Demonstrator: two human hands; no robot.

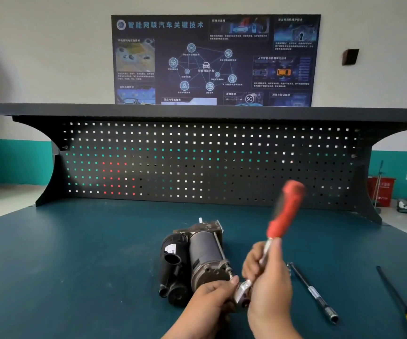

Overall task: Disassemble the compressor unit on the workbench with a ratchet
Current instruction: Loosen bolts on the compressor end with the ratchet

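Observation:
The compressor unit (195, 258), a grey motor cylinder beside black housings, lies on the blue-green workbench (75, 265) at centre. A ratchet (284, 216) with a red handle points up and to the right, its image blurred. My right hand (268, 287) grips the ratchet's metal shank just below the red handle. My left hand (212, 304) pinches the chrome ratchet head (242, 291) at the near end of the compressor, beside a small bolt sticking out of the motor.
A long chrome extension bar with a socket (313, 293) lies to the right of my hands. Further right lies a black-shafted tool with a yellow handle (405, 304). A black pegboard (197, 162) closes the back of the bench.

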